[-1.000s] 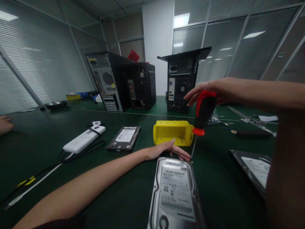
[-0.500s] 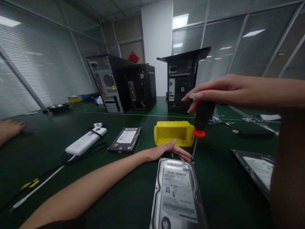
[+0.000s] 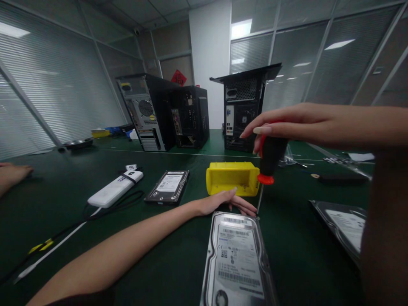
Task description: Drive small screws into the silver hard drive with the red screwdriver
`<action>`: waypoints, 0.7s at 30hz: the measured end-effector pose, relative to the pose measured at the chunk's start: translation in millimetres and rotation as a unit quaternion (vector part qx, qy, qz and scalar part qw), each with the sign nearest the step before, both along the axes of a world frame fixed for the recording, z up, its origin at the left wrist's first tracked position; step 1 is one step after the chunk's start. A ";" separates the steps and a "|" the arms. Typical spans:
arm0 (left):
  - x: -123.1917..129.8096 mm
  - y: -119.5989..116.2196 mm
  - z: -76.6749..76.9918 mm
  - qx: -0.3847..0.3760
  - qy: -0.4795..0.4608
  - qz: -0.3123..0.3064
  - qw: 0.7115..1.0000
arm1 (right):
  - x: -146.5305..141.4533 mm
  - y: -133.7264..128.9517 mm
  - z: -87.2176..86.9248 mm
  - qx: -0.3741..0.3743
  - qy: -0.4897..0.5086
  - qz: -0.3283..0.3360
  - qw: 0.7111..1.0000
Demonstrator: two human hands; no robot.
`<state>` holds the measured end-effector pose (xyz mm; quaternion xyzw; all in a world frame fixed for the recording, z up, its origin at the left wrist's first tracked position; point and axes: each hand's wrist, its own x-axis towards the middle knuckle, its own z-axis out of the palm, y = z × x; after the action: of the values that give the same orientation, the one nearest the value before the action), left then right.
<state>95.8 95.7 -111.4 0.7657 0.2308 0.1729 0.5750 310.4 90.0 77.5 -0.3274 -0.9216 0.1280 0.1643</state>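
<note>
Screwdriver (image 3: 273,155) stands steeply, right hand (image 3: 288,121) apparently capping it

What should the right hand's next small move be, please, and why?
Probably a small, gentle turn of the screwdriver: the right hand grips it from above, its tip appears to be at the far right corner of the nearest hard drive, and the left hand lies by that drive's far edge.
</note>
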 end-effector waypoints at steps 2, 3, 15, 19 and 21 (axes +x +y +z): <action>0.6 0.2 -0.4 -0.003 -0.002 -0.003 1.000 | 1.1 0.8 0.3 0.001 -0.005 0.001 1.000; 0.8 0.4 -0.7 -0.004 -0.005 -0.005 1.000 | 2.4 1.2 0.4 0.003 -0.010 0.001 1.000; 1.2 -0.1 0.4 0.015 -0.015 -0.018 1.000 | 22.8 -3.1 -0.8 0.008 -0.009 0.004 1.000; 1.8 -0.8 2.6 0.024 -0.004 -0.019 1.000 | 19.2 0.6 0.4 -0.013 -0.025 0.006 1.000; 1.8 -0.8 3.2 0.020 -0.006 -0.020 1.000 | 14.0 -0.7 1.6 -0.006 -0.022 0.000 1.000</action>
<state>97.6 94.9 -108.2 0.7803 0.2087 0.1706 0.5643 324.4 89.3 79.1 -0.3312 -0.9242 0.1265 0.1420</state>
